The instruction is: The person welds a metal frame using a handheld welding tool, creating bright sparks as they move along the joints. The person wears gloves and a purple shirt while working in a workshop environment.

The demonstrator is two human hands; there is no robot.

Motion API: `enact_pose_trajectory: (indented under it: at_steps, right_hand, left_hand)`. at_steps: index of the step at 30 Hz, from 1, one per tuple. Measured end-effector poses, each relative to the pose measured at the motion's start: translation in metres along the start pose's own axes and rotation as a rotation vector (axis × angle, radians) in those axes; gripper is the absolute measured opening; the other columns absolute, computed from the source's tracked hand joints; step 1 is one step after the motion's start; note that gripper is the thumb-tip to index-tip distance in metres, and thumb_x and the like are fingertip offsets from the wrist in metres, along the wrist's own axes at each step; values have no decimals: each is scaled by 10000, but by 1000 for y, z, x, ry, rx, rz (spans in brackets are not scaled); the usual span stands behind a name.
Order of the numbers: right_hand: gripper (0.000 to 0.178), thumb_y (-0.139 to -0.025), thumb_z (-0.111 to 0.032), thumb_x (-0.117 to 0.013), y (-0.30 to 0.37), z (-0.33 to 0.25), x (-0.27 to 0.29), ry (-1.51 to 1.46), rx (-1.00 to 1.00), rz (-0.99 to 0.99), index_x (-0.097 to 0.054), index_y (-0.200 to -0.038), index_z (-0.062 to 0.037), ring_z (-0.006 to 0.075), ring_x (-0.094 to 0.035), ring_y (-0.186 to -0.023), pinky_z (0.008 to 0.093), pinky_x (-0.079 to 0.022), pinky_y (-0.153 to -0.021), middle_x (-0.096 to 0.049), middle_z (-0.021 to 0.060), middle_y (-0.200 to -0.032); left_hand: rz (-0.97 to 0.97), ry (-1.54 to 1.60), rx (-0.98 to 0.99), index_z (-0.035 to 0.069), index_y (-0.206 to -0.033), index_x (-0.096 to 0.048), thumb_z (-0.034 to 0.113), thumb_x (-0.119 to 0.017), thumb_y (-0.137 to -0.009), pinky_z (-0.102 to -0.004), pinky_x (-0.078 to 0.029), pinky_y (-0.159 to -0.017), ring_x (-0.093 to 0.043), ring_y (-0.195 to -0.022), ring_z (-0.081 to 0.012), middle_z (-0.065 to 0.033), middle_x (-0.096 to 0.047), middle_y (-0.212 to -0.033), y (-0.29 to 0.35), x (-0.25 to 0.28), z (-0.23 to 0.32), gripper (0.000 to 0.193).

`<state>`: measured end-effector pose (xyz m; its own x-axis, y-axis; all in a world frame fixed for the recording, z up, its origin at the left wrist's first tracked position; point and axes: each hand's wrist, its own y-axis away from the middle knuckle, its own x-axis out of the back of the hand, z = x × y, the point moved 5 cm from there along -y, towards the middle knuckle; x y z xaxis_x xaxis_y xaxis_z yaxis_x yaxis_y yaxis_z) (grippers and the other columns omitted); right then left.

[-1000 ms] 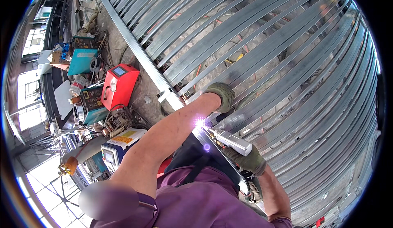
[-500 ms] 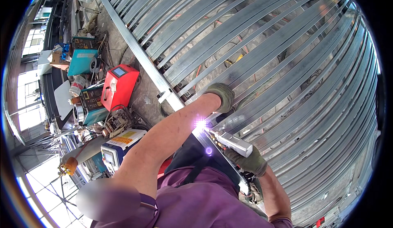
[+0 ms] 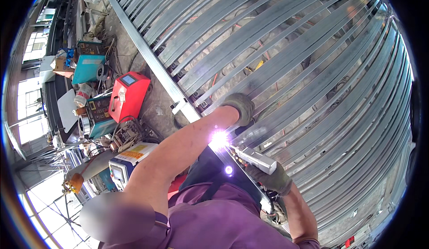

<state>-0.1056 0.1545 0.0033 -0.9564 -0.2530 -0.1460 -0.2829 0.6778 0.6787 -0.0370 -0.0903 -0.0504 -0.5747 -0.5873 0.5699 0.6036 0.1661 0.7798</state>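
**My gloved right hand (image 3: 273,179) grips a silvery torch (image 3: 258,159) beside a white glare (image 3: 219,139)**

My right hand is closed around the back of the torch, between four and five o'clock of centre; its blocky metal body points up toward ten o'clock. I judge it stiff, light enough for one hand, and smooth enough to twist in a glove. The rear body seems the place to hold, well clear of the nose, which is probably hot.

My left hand (image 3: 240,108), also in an olive glove, lies just right of centre toward three o'clock, over the metal bars (image 3: 258,133). Its fingers are hidden, so I cannot tell whether they grip or merely rest. The bars look rigid, slick and awkwardly long, safer to hold away from the glare. A pale rail (image 3: 156,66) slants from eleven o'clock toward five.

Hard to make out: the glare, at six o'clock just below centre, swallows the torch's tip and the metal there. My left forearm (image 3: 178,150) covers part of the rail. A grey-purple blur (image 3: 117,217) blots out something between seven and eight o'clock. Many bars run off the view's round edge.
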Motion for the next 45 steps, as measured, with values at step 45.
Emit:
enact_pose_trajectory:
  at_steps: [45]
  right_hand:
    - [464, -1054, -280, -808, -77, -75, 6, -183, 76, 59, -702, -1416, -10, 119, -708, -1004, 307, -597, -862, -803, 84, -1139]
  left_hand:
    - [-29, 40, 174, 77, -1193, -834, 601, -736, -918, -490, -603, -967, -774, -1103, -370, -149, -816, -1179, 9, 49, -88, 600]
